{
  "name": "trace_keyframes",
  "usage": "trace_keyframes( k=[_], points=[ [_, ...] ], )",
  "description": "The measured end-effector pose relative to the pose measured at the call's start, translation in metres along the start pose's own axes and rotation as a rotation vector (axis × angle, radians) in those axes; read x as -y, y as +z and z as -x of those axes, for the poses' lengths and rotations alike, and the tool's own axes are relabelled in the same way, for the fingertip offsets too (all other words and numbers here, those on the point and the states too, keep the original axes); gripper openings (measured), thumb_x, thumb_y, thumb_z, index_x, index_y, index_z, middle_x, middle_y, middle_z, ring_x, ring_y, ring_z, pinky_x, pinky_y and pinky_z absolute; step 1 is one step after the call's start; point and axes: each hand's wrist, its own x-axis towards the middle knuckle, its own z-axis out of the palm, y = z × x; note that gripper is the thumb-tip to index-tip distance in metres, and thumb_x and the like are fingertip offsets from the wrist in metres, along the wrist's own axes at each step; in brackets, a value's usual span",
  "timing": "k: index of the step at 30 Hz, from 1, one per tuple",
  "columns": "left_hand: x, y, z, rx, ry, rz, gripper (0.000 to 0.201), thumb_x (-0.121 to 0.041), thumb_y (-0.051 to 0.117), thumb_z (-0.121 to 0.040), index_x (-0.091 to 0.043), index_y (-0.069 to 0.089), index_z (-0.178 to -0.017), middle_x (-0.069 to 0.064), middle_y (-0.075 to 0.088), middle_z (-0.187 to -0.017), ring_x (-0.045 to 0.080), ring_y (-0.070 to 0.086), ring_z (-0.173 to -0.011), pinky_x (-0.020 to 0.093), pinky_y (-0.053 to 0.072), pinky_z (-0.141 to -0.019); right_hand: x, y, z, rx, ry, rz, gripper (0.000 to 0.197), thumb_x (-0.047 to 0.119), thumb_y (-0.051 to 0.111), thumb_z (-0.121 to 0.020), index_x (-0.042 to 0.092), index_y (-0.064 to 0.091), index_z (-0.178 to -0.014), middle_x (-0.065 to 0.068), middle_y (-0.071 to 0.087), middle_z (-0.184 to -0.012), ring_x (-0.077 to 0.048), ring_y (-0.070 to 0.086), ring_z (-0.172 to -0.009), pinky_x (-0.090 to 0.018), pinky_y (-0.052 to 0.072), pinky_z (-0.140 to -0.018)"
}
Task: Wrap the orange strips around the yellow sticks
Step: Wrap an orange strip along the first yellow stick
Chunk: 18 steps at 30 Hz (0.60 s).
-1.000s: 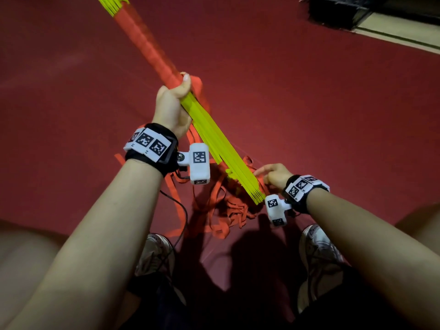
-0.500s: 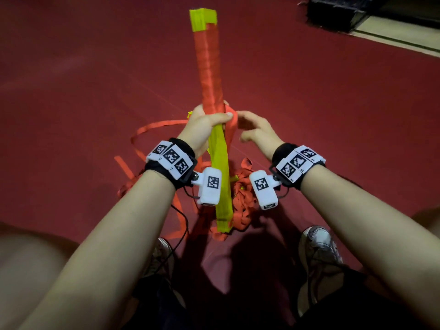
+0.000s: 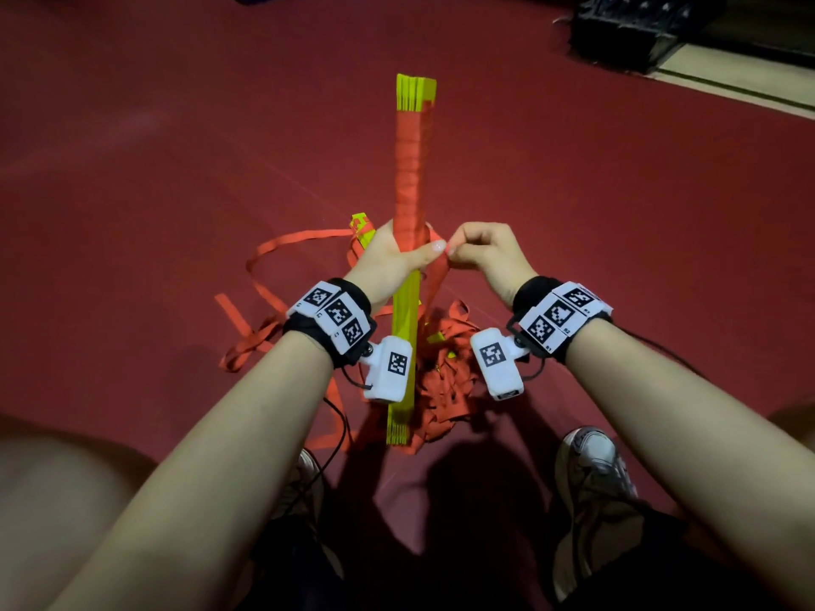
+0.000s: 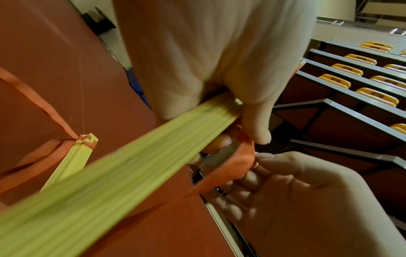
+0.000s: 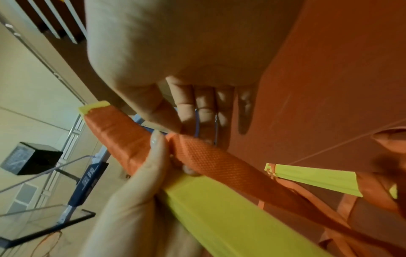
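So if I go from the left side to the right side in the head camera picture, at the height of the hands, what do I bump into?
Loose orange strip loop → left hand → yellow sticks, partly wrapped in orange → right hand.

Head view: from above, facing forward and down over both forearms to the red floor [image 3: 617, 258]; left wrist view: very close, along the left hand [image 4: 219, 60], somewhat blurred; right wrist view: equally close; all share the yellow sticks [image 3: 408, 310] [image 4: 110, 173] [image 5: 230, 208].
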Motion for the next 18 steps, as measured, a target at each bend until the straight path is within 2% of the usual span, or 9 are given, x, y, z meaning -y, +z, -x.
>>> trace_keyframes(
  k=[2, 4, 7, 9, 11, 14, 17, 18],
  points=[
    [0.004, -0.001, -0.001, -0.023, -0.031, 0.022, 0.037, -0.027, 0.080, -0.073, -0.009, 0.054, -0.092, 0.002, 0.054, -0.072, 0.010, 0.054, -0.060, 0.025, 0.048, -0.059, 0.006, 0.003, 0.000, -0.020, 0.078, -0.117, 0.005, 0.009, 0.054, -0.061, 0.010, 0.059, -0.062, -0.006, 0.053, -0.057, -0.016, 0.050, -0.055, -0.030, 0.046, -0.063],
    [0.007, 0.001, -0.001, -0.035, -0.064, 0.038, 0.038, -0.024, 0.080, -0.071, -0.013, 0.053, -0.095, 0.000, 0.054, -0.073, 0.010, 0.055, -0.060, 0.026, 0.049, -0.058, 0.008, 0.006, -0.001, -0.064, 0.130, -0.177, 0.006, 0.009, 0.050, -0.064, 0.009, 0.056, -0.061, -0.003, 0.045, -0.049, -0.014, 0.039, -0.043, -0.023, 0.037, -0.051],
    [0.010, 0.003, -0.002, -0.040, -0.072, 0.048, 0.053, -0.011, 0.077, -0.069, -0.010, 0.046, -0.112, -0.001, 0.053, -0.079, 0.010, 0.054, -0.067, 0.026, 0.048, -0.061, 0.004, 0.005, -0.003, -0.113, 0.169, -0.148, 0.017, 0.001, 0.044, -0.081, 0.007, 0.054, -0.070, -0.008, 0.045, -0.049, -0.016, 0.037, -0.036, -0.017, 0.030, -0.040],
    [0.013, 0.002, -0.004, -0.070, -0.092, 0.020, 0.062, -0.005, 0.073, -0.065, -0.011, 0.043, -0.119, 0.000, 0.050, -0.083, 0.011, 0.051, -0.072, 0.026, 0.046, -0.065, 0.000, 0.002, -0.005, -0.139, 0.167, -0.079, 0.018, -0.001, 0.047, -0.083, 0.013, 0.056, -0.074, 0.001, 0.048, -0.045, -0.011, 0.042, -0.035, -0.017, 0.029, -0.035],
    [0.017, -0.001, -0.005, -0.109, -0.110, -0.006, 0.064, 0.000, 0.070, -0.066, -0.011, 0.041, -0.122, 0.000, 0.048, -0.086, 0.012, 0.050, -0.075, 0.026, 0.044, -0.070, -0.003, 0.000, -0.009, -0.161, 0.121, 0.058, 0.021, 0.001, 0.055, -0.085, 0.018, 0.058, -0.074, 0.012, 0.048, -0.040, -0.001, 0.041, -0.034, -0.016, 0.031, -0.036],
    [0.024, -0.001, -0.006, -0.136, -0.116, -0.091, 0.052, 0.010, 0.066, -0.086, -0.010, 0.039, -0.125, 0.002, 0.050, -0.093, 0.013, 0.051, -0.084, 0.028, 0.046, -0.077, -0.002, 0.002, -0.007, -0.157, 0.056, 0.257, 0.019, 0.011, 0.067, -0.089, 0.025, 0.063, -0.076, 0.013, 0.050, -0.038, -0.002, 0.043, -0.034, -0.019, 0.035, -0.041],
    [0.028, 0.002, -0.003, -0.138, -0.110, -0.156, 0.048, 0.001, 0.068, -0.087, -0.010, 0.039, -0.123, 0.008, 0.054, -0.104, 0.020, 0.053, -0.097, 0.041, 0.048, -0.093, 0.006, 0.008, 0.003, -0.079, -0.005, 0.278, 0.004, 0.023, 0.070, -0.093, 0.024, 0.070, -0.089, 0.007, 0.055, -0.044, -0.009, 0.055, -0.040, -0.021, 0.045, -0.046],
    [0.029, 0.003, -0.002, -0.155, -0.113, -0.178, 0.049, -0.002, 0.070, -0.083, -0.011, 0.040, -0.121, 0.007, 0.056, -0.103, 0.021, 0.055, -0.098, 0.044, 0.048, -0.096, 0.009, 0.009, 0.006, -0.059, -0.028, 0.309, 0.006, 0.027, 0.067, -0.095, 0.024, 0.072, -0.092, 0.008, 0.056, -0.048, -0.003, 0.055, -0.043, -0.021, 0.044, -0.050]
  ],
)
